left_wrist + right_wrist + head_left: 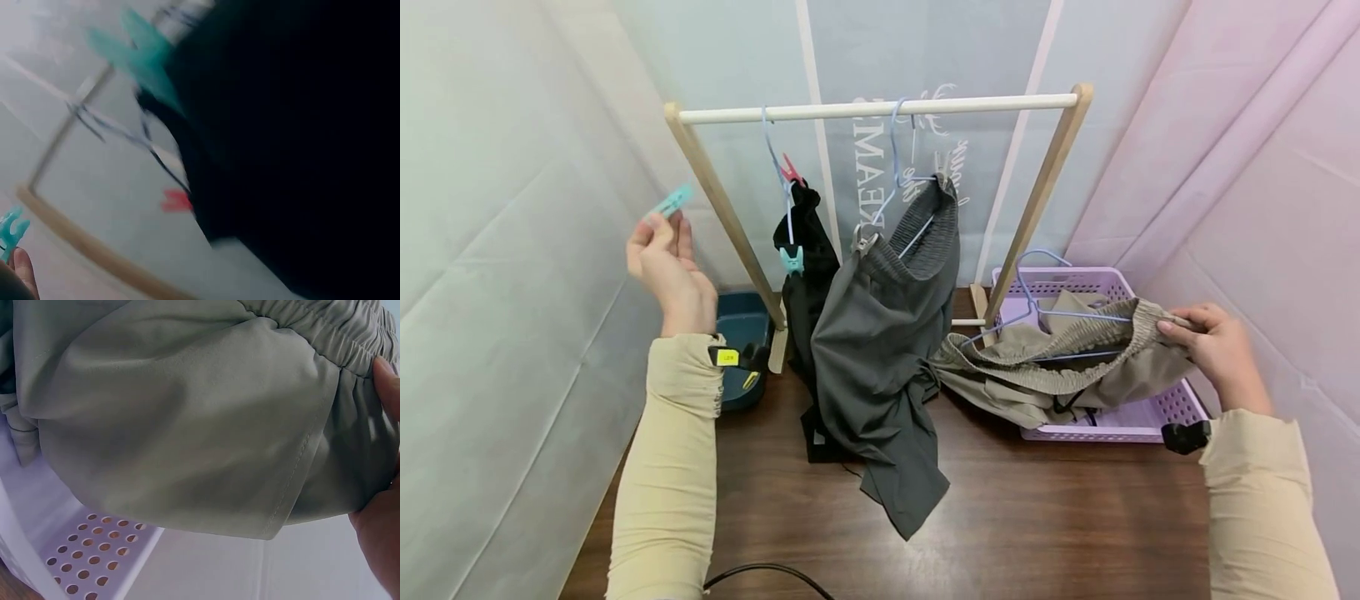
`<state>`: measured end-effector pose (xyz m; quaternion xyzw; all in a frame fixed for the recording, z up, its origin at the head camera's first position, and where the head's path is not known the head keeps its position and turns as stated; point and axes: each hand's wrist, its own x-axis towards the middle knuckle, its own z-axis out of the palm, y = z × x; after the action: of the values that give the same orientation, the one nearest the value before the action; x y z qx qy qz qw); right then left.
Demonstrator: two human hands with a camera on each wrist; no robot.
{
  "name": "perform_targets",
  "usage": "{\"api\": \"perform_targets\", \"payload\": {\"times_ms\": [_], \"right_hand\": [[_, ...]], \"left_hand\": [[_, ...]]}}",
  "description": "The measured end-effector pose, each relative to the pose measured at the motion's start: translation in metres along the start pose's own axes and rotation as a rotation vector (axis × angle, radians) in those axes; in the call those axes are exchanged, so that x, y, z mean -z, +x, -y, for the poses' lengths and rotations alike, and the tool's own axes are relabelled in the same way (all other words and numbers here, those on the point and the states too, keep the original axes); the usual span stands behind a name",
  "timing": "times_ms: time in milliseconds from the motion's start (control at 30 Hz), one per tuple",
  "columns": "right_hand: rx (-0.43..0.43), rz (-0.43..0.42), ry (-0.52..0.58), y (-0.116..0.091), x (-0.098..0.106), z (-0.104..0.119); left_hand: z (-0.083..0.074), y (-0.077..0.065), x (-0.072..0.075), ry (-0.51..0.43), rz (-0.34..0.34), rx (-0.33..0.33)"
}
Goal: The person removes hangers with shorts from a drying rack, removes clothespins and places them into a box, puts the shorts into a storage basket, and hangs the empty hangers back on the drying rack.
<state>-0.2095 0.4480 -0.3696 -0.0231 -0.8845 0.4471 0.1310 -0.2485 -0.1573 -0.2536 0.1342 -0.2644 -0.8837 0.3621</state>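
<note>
Up at the left, my left hand (pixel 672 265) pinches a teal clothespin (pixel 673 200) between thumb and fingers, away from the rack. My right hand (pixel 1219 350) grips the elastic waistband of khaki pants (pixel 1105 379) at the right, over the basket. A blue hanger (pixel 1037 312) lies inside that waistband. Dark grey pants (pixel 880 333) hang on another hanger (pixel 897 150), clipped by metallic-looking clips (pixel 863 242). Behind them, a black garment (pixel 808 225) hangs with a red clothespin (pixel 792 170) and a teal clip (pixel 792 259).
A white-barred wooden rack (pixel 880 109) stands on the brown table (pixel 1045 517). The purple perforated basket (pixel 1180 404) sits right, under the khaki pants. A dark blue bin (pixel 741 312) stands at the left rack leg. A black cable (pixel 767 568) lies at the front edge.
</note>
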Motion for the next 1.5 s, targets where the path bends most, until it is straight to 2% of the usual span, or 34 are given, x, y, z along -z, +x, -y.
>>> {"api": "perform_targets", "payload": {"times_ms": [100,233,300,367,467,567,667,800,933,1000,1133,1300,1400,1500], "right_hand": [[-0.012,-0.001,0.026,0.000,0.001,-0.001],[-0.043,0.010,0.065,0.000,0.002,-0.001],[-0.063,0.023,0.097,0.000,0.002,0.000],[-0.079,0.037,0.127,0.000,0.003,0.000],[-0.094,0.048,0.155,-0.001,0.003,-0.001],[-0.097,0.044,0.149,-0.004,0.003,-0.003],[-0.097,0.040,0.152,-0.006,0.001,-0.003],[-0.102,0.037,0.184,-0.010,0.000,0.001],[-0.107,0.039,0.193,-0.013,0.000,0.006],[-0.111,0.044,0.196,-0.014,0.000,0.008],[-0.121,0.053,0.198,-0.014,0.001,0.005],[-0.126,0.055,0.171,-0.014,0.001,0.001],[-0.127,0.057,0.162,-0.015,0.001,0.001],[-0.124,0.058,0.163,-0.016,0.001,0.001]], "left_hand": [[0.014,0.021,0.031,0.107,-0.055,0.004],[0.038,0.044,0.084,0.259,-0.115,0.077],[0.050,0.052,0.111,0.372,-0.153,0.121],[0.061,0.056,0.136,0.520,-0.175,0.159],[0.074,0.059,0.166,0.827,-0.183,0.189],[0.080,0.058,0.190,1.134,-0.108,0.194],[0.082,0.058,0.208,1.382,-0.022,0.169],[0.083,0.059,0.221,1.593,0.138,0.168],[0.085,0.062,0.226,1.774,0.336,0.141],[0.085,0.062,0.226,1.860,0.406,0.150],[0.084,0.062,0.225,1.995,0.500,0.245],[0.082,0.064,0.223,2.081,0.568,0.371],[0.081,0.065,0.223,2.116,0.583,0.411],[0.081,0.064,0.222,2.122,0.596,0.422]]}}
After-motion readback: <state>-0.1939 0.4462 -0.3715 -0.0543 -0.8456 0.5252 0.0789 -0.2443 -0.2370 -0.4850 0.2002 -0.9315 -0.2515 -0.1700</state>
